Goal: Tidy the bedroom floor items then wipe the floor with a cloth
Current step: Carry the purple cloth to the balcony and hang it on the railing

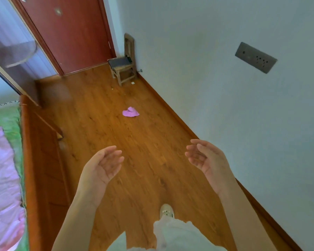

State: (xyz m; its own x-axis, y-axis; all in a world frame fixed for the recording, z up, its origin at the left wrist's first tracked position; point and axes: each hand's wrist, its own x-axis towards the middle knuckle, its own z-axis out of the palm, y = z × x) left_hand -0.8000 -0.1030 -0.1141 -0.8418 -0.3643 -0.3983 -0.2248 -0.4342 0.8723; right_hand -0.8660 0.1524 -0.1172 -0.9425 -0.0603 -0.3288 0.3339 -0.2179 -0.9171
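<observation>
Head view: the left hand and right hand hang relaxed, holding nothing. The purple cloth lies crumpled on the wooden floor at twelve o'clock, well apart. Small scraps near the chair suggest tidying is unfinished; wiping seemingly not begun.

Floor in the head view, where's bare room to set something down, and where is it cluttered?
Bare boards run from the shoe up to the purple cloth, bordered by the bed frame and the wall skirting. Another free patch lies before the red door. It is tighter around the small wooden chair, with scraps nearby. Both left hand and right hand are empty.
</observation>
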